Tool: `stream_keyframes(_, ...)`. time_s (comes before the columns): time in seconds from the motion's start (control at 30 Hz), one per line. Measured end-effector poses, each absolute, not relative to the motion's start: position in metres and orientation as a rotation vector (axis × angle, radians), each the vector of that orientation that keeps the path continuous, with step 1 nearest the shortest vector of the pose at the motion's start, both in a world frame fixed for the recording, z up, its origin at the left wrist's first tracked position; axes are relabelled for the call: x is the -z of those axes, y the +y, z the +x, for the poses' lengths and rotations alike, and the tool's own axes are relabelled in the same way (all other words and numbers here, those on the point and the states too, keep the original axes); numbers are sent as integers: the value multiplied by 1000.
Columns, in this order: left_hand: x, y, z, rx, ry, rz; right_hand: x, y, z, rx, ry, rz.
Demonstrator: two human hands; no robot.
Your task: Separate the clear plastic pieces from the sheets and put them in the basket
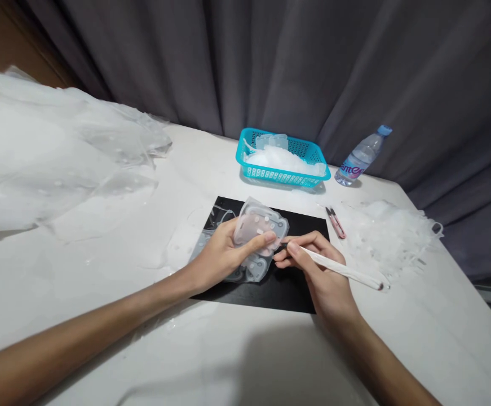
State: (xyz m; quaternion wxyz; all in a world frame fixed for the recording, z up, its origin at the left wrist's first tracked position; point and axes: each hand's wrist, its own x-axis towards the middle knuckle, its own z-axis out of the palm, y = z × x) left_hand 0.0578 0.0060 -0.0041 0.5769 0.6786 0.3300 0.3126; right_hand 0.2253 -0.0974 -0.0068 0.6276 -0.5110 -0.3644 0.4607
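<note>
Pinched between thumb and fingers of the left hand, a translucent moulded sheet with rounded corners, tilted and raised over the black mat. Gripped pen-fashion in the right hand, a slender white-handled tool, with a long axis running from the dark tip at upper left down to the butt at lower right. To the left of the right hand, and slightly farther away, the held sheet, with its right edge towards that tip; touching or just beside, impossible to tell with fingers crowded around the spot. Nearly in line with the tool, past the tip: the left thumb, lying across the sheet's face. Below the left hand, more translucent moulding, joined to the held sheet or separate, hard to tell. Just off the mat's far right corner, pink-handled thread snips; farther right, a heap of translucent scraps; beyond the mat, a turquoise basket.
</note>
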Motion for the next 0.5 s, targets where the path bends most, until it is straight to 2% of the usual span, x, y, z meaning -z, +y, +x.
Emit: stream_keyframes(0.5, -1, -13, 57, -766, 770, 1756, 16, -94, 214, -702, -923, -1415)
